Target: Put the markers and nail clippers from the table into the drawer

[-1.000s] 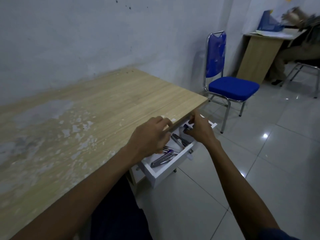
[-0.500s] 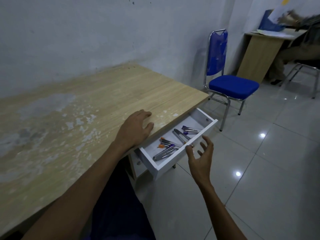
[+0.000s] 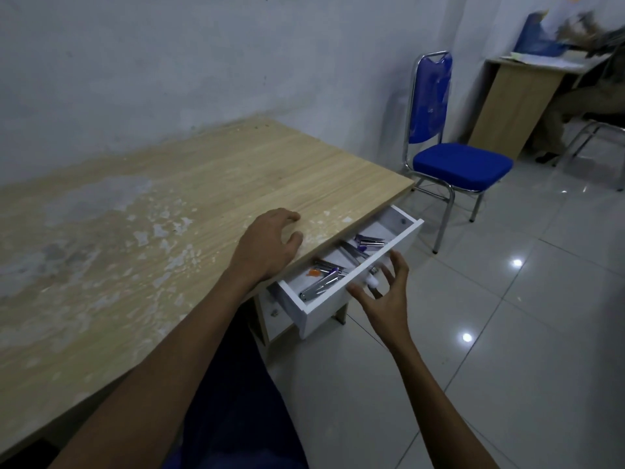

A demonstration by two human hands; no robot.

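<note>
We see the clippers (image 3: 316,290) and markers (image 3: 329,269) lying loose in the white drawer (image 3: 341,301), which stands pulled out from under the table (image 3: 209,184). The clippers are slim, shiny metal bars; the nearest lies slantwise at the drawer's near end, others toward the far end (image 3: 370,242). The markers show as small orange (image 3: 313,273) and purple bits among them, too small to tell apart fully. Our right hand (image 3: 385,299) hovers at the drawer front, fingers spread wide around the small white knob (image 3: 372,282), holding nothing. Our left hand (image 3: 267,245) rests flat on the table's edge, fingers loosely apart, empty. A blue chair (image 3: 453,164) stands beyond the table.
</note>
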